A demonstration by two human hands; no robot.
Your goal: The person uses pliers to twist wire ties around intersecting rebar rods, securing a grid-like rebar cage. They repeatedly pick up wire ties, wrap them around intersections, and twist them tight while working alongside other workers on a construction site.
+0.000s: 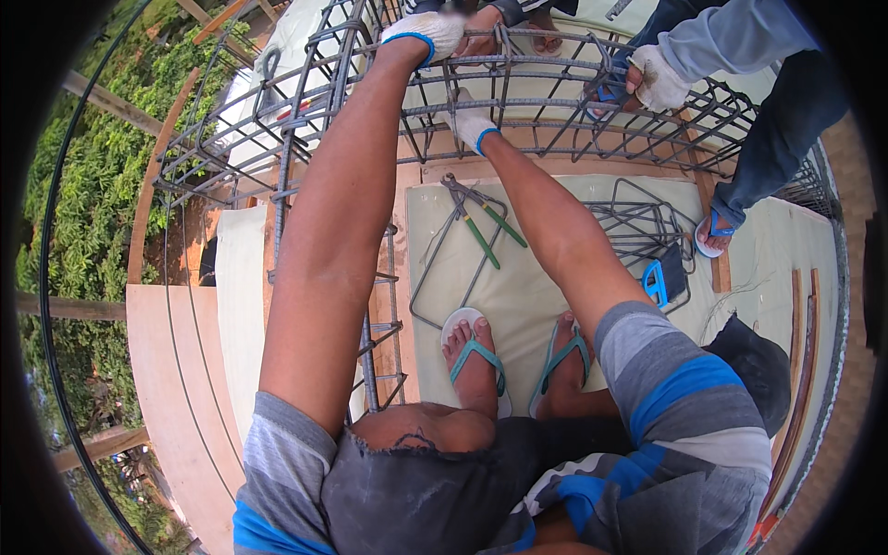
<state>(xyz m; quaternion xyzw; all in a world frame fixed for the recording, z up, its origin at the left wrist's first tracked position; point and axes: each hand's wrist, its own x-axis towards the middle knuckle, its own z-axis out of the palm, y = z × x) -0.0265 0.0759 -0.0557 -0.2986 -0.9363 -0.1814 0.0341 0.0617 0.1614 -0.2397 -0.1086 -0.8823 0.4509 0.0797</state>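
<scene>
One long rebar cage [505, 60] arcs from 10 o'clock through 12 to 2. Near 12, the gloved left hand [430, 33] lies over its top edge, fingers partly blurred, so I cannot tell their grip; the gloved right hand [471, 125], just below, has its fingers grasping the cage. Green-handled pincers [480, 239] lie at 1 o'clock, nearer the centre.

No legible lettering anywhere.
</scene>
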